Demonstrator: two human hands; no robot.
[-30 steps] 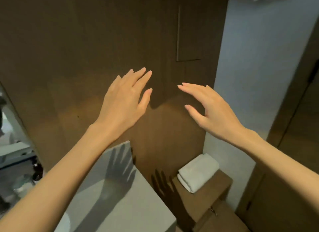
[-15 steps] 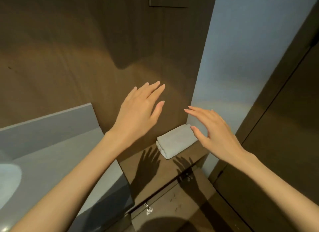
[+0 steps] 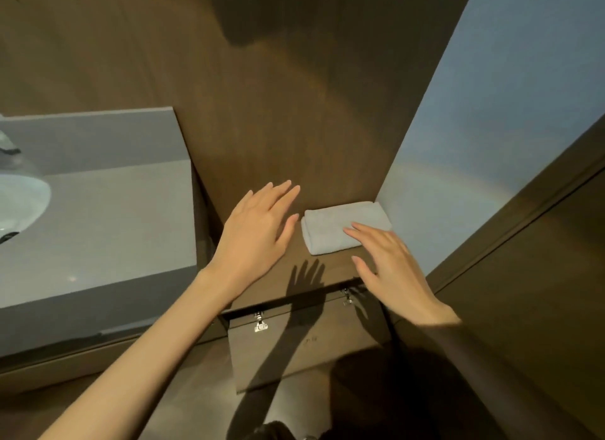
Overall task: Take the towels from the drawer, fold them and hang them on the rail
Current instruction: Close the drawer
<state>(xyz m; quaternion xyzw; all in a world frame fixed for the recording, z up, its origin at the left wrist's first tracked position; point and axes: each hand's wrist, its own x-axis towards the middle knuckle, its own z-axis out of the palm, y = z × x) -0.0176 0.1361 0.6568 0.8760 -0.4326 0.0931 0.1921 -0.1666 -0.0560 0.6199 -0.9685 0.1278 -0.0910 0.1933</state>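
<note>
Towel (image 3: 340,230): pale grey, neatly folded, lying flat.

A brown wooden shelf (image 3: 288,277) carried one folded white towel (image 3: 340,231), which lay flat near the shelf's back right corner.

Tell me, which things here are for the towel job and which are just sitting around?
For the job: folded towel, lying on the wooden shelf; left hand, open beside it; right hand, open, fingers over it.

Just sitting around: sink; grey counter; hinged flap below the shelf.
</note>
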